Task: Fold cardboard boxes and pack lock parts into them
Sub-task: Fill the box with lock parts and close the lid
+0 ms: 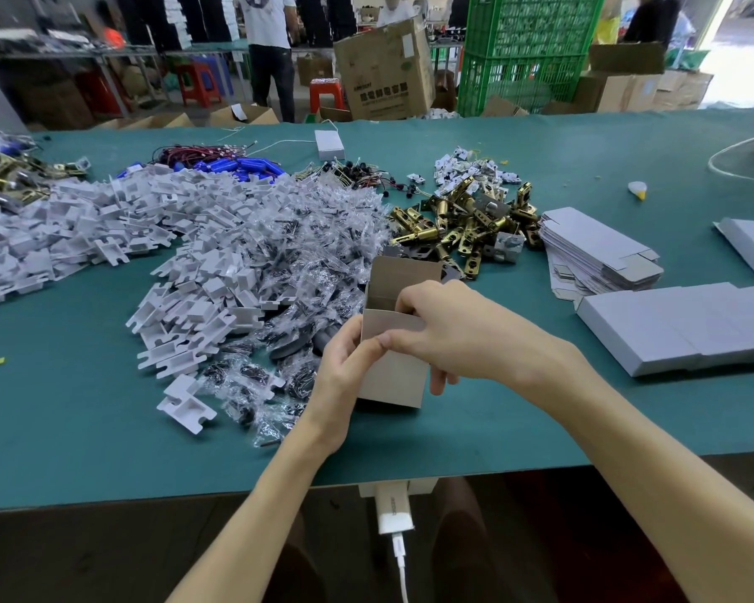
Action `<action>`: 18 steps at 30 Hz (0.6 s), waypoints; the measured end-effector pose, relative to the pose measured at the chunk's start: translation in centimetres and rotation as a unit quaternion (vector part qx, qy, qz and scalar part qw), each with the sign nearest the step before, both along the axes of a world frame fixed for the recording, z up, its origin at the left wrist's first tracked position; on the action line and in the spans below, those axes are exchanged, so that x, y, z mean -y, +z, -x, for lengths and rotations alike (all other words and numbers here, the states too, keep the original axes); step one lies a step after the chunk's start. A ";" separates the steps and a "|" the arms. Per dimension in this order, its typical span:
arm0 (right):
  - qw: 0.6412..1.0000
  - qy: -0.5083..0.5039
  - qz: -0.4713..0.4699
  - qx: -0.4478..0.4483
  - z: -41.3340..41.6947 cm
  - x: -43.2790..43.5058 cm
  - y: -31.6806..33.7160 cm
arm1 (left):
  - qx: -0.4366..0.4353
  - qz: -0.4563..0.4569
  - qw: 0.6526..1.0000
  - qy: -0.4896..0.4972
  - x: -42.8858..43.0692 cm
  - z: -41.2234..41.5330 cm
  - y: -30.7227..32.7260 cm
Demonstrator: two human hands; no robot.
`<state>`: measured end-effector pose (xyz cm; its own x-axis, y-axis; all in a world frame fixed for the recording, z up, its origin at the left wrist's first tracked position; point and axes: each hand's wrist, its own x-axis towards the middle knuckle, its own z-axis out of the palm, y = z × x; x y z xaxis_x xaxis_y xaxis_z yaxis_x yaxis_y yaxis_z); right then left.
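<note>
At the near edge of the green table (62, 428), a person holds a small cardboard box (395, 380) upright, its mouth open and its rear flap standing. The left hand (338, 376) curls round the box's left side with the thumb on the front panel. The right hand (458, 332) pinches the front wall near the top, fingers hooked inside and thumb outside. The bottom closure is hidden, so if it is not properly tucked, heavy parts would likely drop straight through. Squeezing too hard at the rim could crease the thin wall or skew the box, leaving the lid flap unable to seat. Just beside the left hand lie bagged screws (288, 245) and white plastic inserts (170, 237), and a careless sweep of the wrist could scatter them. Farther back, the brass latch parts (462, 224) look heavy and sharp-edged and might tear the card. Flat box blanks (597, 250) wait to the right.
</note>
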<state>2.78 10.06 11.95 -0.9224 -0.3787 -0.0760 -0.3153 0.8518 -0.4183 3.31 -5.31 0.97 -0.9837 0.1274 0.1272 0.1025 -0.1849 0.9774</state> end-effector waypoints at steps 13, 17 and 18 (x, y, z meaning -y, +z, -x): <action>0.965 -0.054 0.214 -0.139 0.0 -1.3 1.7 | 0.004 0.022 1.000 0.018 -0.2 -0.1 -0.1; 0.924 -0.120 0.322 -0.170 2.9 -1.2 0.4 | 0.008 -0.015 0.996 0.091 -0.2 -0.1 0.0; 0.924 -0.129 0.332 -0.138 3.7 -0.8 -0.5 | 0.009 -0.036 0.993 0.112 -0.1 0.0 0.0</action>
